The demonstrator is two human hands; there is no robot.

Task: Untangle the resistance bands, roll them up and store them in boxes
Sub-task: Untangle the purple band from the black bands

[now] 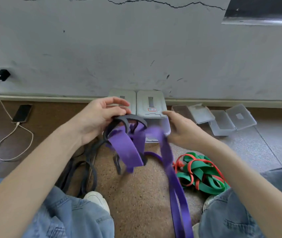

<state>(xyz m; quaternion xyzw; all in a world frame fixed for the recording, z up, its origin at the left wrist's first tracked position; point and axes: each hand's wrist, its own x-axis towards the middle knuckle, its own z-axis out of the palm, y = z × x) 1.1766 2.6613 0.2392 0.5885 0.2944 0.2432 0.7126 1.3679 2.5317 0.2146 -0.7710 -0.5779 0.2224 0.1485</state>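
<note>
Left hand: my grip is clamped on the dark grey band, thumb over its loop, raised above the floor.
Right hand: fingers pinch the purple band; the blur hides the exact grip.
Purple band: tangled through the grey one between my hands, one long strand trailing down to the near edge of the floor.
Green and red bands: knotted heap on the floor by my right knee.
Boxes: two grey boxes against the wall, straight ahead; two clear boxes, lids open, further right.
Phone: far left, on its charging cable.
</note>
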